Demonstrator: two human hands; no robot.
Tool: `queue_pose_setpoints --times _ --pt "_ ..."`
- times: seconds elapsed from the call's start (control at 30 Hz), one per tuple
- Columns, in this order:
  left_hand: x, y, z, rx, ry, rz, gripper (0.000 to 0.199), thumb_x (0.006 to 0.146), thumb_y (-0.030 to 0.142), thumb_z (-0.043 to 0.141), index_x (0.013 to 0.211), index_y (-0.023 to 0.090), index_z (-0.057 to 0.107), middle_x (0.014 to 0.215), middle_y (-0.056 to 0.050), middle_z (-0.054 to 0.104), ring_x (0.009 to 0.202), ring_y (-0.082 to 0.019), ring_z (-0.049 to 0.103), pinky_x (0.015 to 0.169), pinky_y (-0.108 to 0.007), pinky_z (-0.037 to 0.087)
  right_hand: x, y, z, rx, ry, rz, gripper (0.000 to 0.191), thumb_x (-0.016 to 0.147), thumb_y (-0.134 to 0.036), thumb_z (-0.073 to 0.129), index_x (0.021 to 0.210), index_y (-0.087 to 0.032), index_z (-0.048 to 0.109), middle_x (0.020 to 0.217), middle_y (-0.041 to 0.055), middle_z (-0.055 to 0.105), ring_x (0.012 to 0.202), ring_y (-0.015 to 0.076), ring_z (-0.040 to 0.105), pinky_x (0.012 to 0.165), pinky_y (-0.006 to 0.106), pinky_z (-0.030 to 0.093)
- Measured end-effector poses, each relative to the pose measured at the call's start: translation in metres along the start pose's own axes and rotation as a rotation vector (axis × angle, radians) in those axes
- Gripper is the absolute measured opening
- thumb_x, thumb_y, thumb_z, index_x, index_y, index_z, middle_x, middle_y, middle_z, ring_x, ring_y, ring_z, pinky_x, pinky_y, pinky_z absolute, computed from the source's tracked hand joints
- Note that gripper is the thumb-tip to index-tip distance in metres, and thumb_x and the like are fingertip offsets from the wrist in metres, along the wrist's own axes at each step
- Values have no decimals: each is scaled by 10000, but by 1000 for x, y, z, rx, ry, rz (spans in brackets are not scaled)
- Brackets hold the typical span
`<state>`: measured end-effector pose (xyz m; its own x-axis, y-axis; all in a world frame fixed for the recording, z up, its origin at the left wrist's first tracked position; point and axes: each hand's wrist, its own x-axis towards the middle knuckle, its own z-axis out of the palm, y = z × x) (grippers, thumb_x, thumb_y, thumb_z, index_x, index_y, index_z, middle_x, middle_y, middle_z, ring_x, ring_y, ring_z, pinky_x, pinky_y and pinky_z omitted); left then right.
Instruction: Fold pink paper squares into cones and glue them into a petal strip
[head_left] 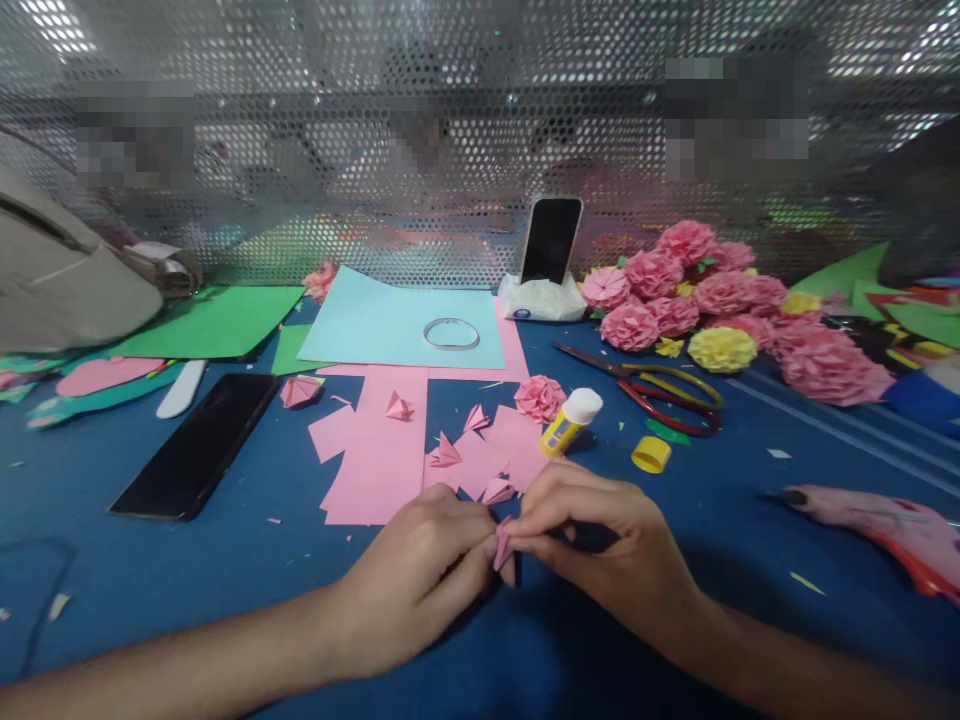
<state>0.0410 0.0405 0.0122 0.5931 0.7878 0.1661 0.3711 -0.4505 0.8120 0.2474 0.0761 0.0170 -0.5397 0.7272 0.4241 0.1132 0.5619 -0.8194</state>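
Note:
Between my two hands is a small folded piece of pink paper, partly covered by the fingers. My left hand pinches it from the left, and my right hand pinches it with thumb and fingertips from the right. Just beyond the hands lie several folded pink paper pieces, one of them a folded petal piece. Flat pink paper spreads behind them. An uncapped glue stick, yellow with a white end, stands tilted near my right hand, its yellow cap apart on the table.
Scissors lie behind the cap, and a pink glue gun rests at the right. Pink paper flowers are heaped at the back right. A black phone lies left; another phone leans upright on a tissue pack. Blue paper carries a bracelet.

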Motion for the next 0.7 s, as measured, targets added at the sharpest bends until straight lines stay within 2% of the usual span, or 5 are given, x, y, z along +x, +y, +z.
queue_pose_setpoints --times 0.27,0.57,0.7 --pt "0 1 0 -7 16 11 293 1037 134 337 861 205 560 821 44 625 770 -116 565 811 -268 352 1 0 0 -7 -2 -35 57 859 -139 741 826 -182 756 728 11 702 694 136 637 652 256 480" --pt "0 -1 1 -15 43 32 327 1048 170 290 881 202 570 822 26 614 764 -130 564 815 -291 367 1 -1 2 -42 -10 -27 40 884 -167 721 849 -185 725 747 2 693 730 136 625 682 258 472" --pt "-2 -3 3 77 27 61 296 1055 301 374 844 189 549 773 15 592 714 -149 543 747 -298 364 1 -4 2 -56 -19 -61 49 870 -150 731 848 -186 706 772 -4 687 744 128 618 708 243 468"
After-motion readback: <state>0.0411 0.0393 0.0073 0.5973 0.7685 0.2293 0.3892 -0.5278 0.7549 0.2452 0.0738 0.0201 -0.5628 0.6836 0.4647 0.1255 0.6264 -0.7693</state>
